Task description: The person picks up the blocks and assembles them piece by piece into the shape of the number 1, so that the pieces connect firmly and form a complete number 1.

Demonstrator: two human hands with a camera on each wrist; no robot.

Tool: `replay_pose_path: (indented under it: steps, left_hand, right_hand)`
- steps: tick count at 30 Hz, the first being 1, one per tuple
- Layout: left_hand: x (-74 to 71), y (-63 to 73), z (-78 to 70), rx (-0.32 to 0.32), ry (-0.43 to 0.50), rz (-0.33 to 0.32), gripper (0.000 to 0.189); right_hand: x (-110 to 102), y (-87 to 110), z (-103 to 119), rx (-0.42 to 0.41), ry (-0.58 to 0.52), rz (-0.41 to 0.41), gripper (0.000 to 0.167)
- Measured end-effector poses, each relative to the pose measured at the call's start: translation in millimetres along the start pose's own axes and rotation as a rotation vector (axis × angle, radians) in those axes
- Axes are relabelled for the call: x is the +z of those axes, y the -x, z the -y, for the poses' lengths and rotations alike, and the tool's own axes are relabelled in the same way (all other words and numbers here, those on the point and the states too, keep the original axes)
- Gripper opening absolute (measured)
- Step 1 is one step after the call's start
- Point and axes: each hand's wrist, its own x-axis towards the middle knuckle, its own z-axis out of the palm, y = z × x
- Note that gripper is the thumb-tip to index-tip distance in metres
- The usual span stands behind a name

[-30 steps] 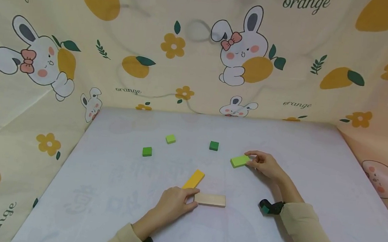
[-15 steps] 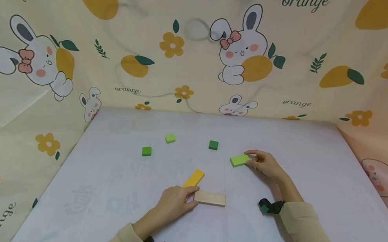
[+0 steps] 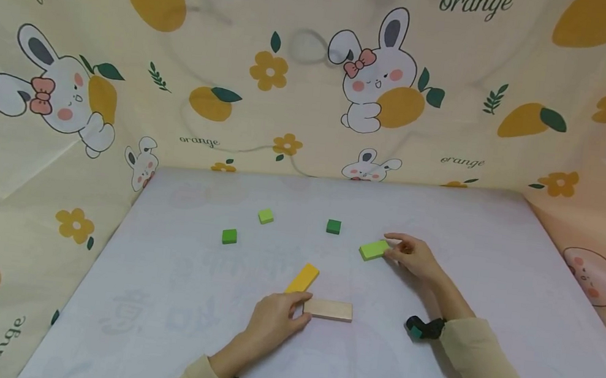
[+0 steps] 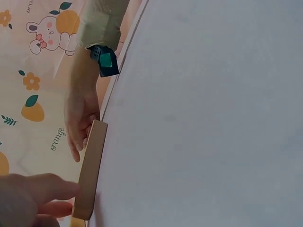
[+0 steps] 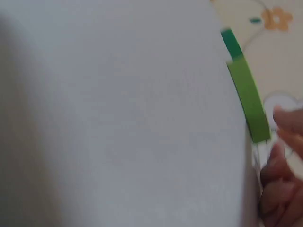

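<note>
Beige-sleeved left hand pinches left end of wooden block, near middle of scene. Yellow block slants away just behind, partly hidden by fingers. Right hand, farther right — thumb and forefinger parted at right end of light-green block, contact unclear. Far left, three small green blocks, well apart — white table beneath all.
</note>
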Motion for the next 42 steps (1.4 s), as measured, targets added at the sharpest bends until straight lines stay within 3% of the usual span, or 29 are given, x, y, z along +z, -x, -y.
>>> replay_pose_path:
  steps: [5, 10, 26, 42]
  left_hand:
    - [1.3, 0.8, 0.9, -0.02, 0.039, -0.041, 0.031]
    - [1.9, 0.7, 1.8, -0.032, 0.069, -0.039, 0.028]
    - [7.8, 3.5, 6.4, -0.062, 0.171, -0.041, 0.03]
    - [7.9, 4.7, 5.4, -0.082, 0.191, -0.03, 0.029]
  right_hand:
    - [15, 9.7, 16, 0.158, -0.006, -0.119, 0.062]
    - [34, 15.5, 29, 0.286, -0.051, -0.16, 0.076]
    - [54, 16.6, 42, 0.354, 0.11, -0.252, 0.08]
    - [53, 15.9, 45, 0.382, 0.11, -0.268, 0.079]
